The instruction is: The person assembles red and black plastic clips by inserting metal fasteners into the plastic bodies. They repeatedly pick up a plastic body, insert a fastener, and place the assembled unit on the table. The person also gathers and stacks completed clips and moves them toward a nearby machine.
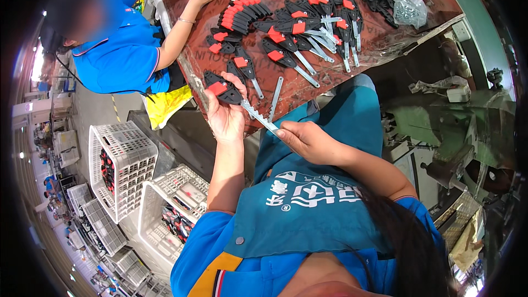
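My left hand (227, 123) is wrapped round a black plastic handle (231, 96) with a red insert, held just off the table's near edge. From that handle a notched metal strip (257, 115) slants down to the right. Its far end is pinched between the thumb and fingers of my right hand (309, 139). A loose toothed metal strip (276, 98) lies on the table beside it. Close by rests another black-and-red handle (242, 66) with a metal strip sticking out.
On the red-brown table (190, 55) lie several black-and-red handles (242, 14) and a clear bag of small metal parts (410, 10). A co-worker (118, 49) in blue works at the left. White crates (124, 132) stand on the floor, and a green machine (440, 115) is at the right.
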`<state>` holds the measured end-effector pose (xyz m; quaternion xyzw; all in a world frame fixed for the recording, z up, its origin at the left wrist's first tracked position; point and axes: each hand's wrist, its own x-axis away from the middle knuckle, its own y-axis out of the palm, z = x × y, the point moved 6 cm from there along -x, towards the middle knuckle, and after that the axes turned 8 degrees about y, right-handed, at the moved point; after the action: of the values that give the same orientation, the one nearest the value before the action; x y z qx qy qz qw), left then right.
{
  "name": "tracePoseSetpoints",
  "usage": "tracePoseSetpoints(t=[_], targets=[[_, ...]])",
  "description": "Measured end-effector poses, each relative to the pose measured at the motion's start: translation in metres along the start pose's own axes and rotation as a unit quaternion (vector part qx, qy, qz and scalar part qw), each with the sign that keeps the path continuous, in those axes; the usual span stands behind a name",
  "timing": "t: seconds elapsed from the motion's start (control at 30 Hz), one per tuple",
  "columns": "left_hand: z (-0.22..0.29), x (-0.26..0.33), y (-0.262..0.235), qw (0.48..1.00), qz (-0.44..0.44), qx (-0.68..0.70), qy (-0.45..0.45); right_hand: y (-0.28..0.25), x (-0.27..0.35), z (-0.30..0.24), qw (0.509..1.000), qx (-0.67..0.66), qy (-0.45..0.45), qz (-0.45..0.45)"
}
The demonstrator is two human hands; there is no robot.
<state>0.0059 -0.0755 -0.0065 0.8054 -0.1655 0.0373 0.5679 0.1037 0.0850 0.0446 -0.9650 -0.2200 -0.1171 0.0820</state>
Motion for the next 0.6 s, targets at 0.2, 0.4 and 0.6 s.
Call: tracePoseSetpoints(t=[0.2, 0.4, 0.6], targets=[[-0.034, 0.023, -0.002, 0.956, -0.09, -0.275, -0.045, -0.004, -0.009, 0.01, 1.0, -0.014, 0.014, 0.002], [-0.038, 0.029, -0.012, 0.961, -0.083, -0.261, -0.029, 0.0, -0.017, 0.023, 0.996, -0.073, 0.047, -0.021], [-0.038, 0.03, -0.019, 0.957, -0.092, -0.271, -0.056, -0.004, -0.024, 0.007, 0.997, 0.064, -0.017, 0.046]])
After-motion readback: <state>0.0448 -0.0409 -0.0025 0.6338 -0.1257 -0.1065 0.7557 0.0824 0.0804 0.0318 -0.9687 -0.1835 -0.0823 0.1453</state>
